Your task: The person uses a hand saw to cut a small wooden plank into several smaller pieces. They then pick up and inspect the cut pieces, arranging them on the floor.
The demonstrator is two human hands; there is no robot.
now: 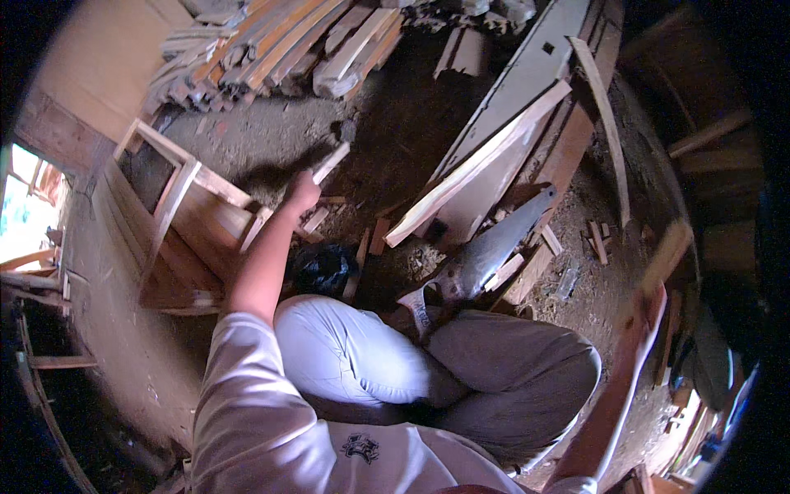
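Note:
My left hand (304, 194) is stretched forward on the left, closed round a short, pale wooden stick (332, 163). A dark lump (345, 130) shows just past the stick's far end; I cannot tell whether the two are joined. Out to the right, my right hand (648, 311) grips a wooden block (668, 253), somewhat blurred, with its fingers partly hidden. A handsaw (492, 251) with a wide grey blade and a pale handle lies before my bent knees. Beside my left forearm stands a wooden frame (191, 185) with slatted or boarded sides.
Stacked timber strips (288, 49) lie at the back. Long boards (514, 107) and a split pale plank (485, 160) slant across the right middle. A thin curved strip (605, 115) stands beyond them. Offcuts (598, 243) litter the dirt floor, and a black plastic bag (325, 267) sits near my left knee.

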